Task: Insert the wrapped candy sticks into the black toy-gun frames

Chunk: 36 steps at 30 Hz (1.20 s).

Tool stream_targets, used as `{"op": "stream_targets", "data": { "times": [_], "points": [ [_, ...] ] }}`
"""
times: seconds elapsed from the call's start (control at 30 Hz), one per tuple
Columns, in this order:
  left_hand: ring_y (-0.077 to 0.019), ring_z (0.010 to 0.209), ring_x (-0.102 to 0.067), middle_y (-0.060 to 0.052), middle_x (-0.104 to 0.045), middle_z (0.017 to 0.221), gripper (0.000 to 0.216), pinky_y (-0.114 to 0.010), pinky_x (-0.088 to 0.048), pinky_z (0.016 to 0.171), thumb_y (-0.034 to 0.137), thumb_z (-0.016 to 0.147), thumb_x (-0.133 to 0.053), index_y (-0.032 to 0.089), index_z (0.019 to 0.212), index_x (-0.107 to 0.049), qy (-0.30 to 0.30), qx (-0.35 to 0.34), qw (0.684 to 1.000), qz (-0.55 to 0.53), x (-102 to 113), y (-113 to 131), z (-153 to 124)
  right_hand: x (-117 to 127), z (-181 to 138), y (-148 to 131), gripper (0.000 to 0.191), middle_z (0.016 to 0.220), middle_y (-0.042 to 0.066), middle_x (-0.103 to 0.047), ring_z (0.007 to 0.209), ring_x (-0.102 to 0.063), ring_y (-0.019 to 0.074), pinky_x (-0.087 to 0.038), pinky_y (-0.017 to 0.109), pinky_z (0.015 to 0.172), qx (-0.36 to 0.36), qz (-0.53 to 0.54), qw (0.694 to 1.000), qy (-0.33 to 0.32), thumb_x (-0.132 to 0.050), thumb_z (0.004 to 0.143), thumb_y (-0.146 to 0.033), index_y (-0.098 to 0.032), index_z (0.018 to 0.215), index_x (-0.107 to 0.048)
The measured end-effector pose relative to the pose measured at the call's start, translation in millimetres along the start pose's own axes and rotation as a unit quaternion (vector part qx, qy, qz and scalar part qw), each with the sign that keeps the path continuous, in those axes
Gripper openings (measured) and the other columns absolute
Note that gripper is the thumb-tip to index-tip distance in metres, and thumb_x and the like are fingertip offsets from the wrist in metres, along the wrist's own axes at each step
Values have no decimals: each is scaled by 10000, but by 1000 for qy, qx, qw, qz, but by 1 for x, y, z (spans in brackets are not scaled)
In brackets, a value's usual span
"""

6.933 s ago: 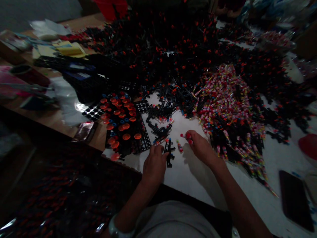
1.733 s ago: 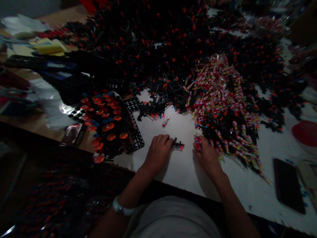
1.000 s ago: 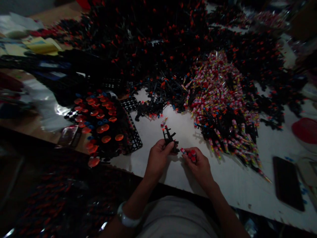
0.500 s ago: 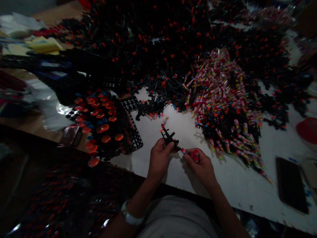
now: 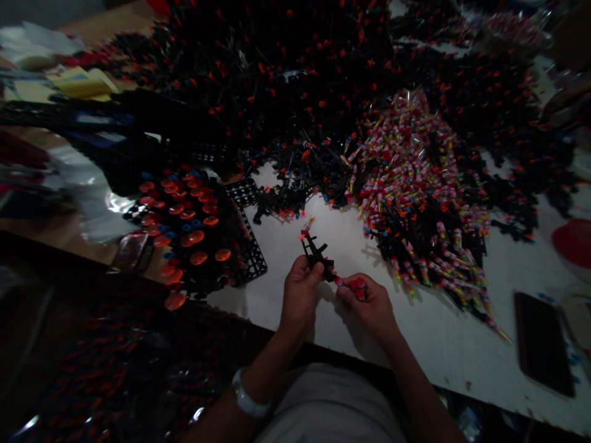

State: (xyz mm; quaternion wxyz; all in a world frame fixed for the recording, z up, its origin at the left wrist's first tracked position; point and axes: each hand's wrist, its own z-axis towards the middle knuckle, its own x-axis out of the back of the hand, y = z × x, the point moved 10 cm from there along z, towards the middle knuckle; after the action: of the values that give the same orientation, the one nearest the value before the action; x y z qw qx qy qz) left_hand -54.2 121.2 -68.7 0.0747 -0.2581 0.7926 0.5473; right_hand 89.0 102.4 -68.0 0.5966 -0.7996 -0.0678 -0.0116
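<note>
Between thumb and fingers, my left hand [image 5: 300, 295] grips a small black toy gun [image 5: 317, 251] with an orange tip, tilted up and to the left. My right hand [image 5: 369, 307] is closed around several small candy tubes [image 5: 359, 287] with red caps. One tube in its fingertips meets the rear end of the toy gun; whether it is fitted on, I cannot tell. Just beyond the gun's tip lies a loose candy tube [image 5: 308, 223] on the white tabletop [image 5: 351, 240].
A heap of candy tubes [image 5: 406, 147] lies ahead on the right, with a large pile of black toy guns [image 5: 295, 80] behind. At left, a black perforated tray [image 5: 256, 255] holds upright pieces with orange discs [image 5: 198, 258]. A phone [image 5: 543, 344] lies at right.
My right hand has moved slightly left, bringing the candy tube against the toy gun's rear end. My left hand has shifted only a little.
</note>
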Motion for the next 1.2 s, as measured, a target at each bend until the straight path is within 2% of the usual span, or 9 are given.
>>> {"op": "stream_targets", "data": {
  "times": [0.27,0.37,0.47,0.53,0.6,0.73,0.87,1.03,1.2],
  "points": [
    [-129,675,-620,-17,-679,743,223,-251,-483,667,363,770,-638,178,877,-576,-34,3,999,28,-7,-3,-5,-2,-8,-6,252,526,-48,-572,475,-523,102,-439,214,472,-3,-41,999,14,-624,781,-422,-173,816,-606],
    [-158,824,-639,-58,-690,886,256,-287,-491,778,392,825,-563,173,953,-600,-70,-35,986,148,-15,10,0,30,-14,-24,260,607,-8,-643,553,-597,131,-494,245,542,39,-120,987,95,-594,820,-409,-167,902,-644],
    [-202,1111,-567,-118,-612,1194,350,-352,-433,972,376,866,-499,176,1149,-546,-42,-180,930,318,-17,54,19,91,-37,-77,260,866,57,-696,816,-648,182,-517,333,775,195,-239,903,299,-612,828,-347,-171,1010,-671],
    [-252,1323,-380,-158,-424,1418,449,-417,-320,1090,345,856,-521,166,1265,-475,9,-269,846,460,-18,82,36,119,-60,-106,276,1036,99,-661,1001,-598,226,-462,405,910,278,-314,806,418,-629,822,-295,-166,1062,-674],
    [-319,1414,-175,-176,-236,1520,538,-508,-208,1130,348,841,-548,159,1329,-424,63,-282,752,593,-17,94,60,125,-66,-119,274,1066,118,-631,1051,-562,246,-441,429,933,312,-368,748,455,-624,826,-262,-159,1075,-675],
    [-353,1383,-248,-197,-283,1496,495,-541,-246,1095,359,869,-487,148,1316,-459,81,-244,651,714,-15,83,83,82,-30,-105,261,980,76,-640,935,-599,203,-490,361,838,327,-382,810,302,-539,872,-228,-191,1115,-626],
    [-309,1354,-322,-186,-336,1473,461,-477,-312,1073,256,882,-451,137,1327,-443,26,-275,606,745,-20,56,52,8,18,-81,387,1005,64,-616,935,-598,175,-494,297,818,315,-364,870,109,-446,856,-95,-219,1204,-558],
    [-291,1348,-339,-175,-350,1468,460,-455,-325,1068,199,881,-440,134,1336,-426,-23,-275,617,737,-12,37,7,-48,58,-68,423,1045,63,-574,946,-561,179,-485,264,762,303,-422,854,-12,-469,828,-74,-242,1204,-567],
    [-261,1262,-437,-146,-495,1356,341,-440,-358,1029,191,877,-461,141,1210,-519,-56,-269,670,689,-8,45,-6,-63,58,-60,224,980,77,-590,929,-539,211,-467,283,733,302,-494,815,-25,-512,854,-143,-202,1038,-624]
  ]
}}
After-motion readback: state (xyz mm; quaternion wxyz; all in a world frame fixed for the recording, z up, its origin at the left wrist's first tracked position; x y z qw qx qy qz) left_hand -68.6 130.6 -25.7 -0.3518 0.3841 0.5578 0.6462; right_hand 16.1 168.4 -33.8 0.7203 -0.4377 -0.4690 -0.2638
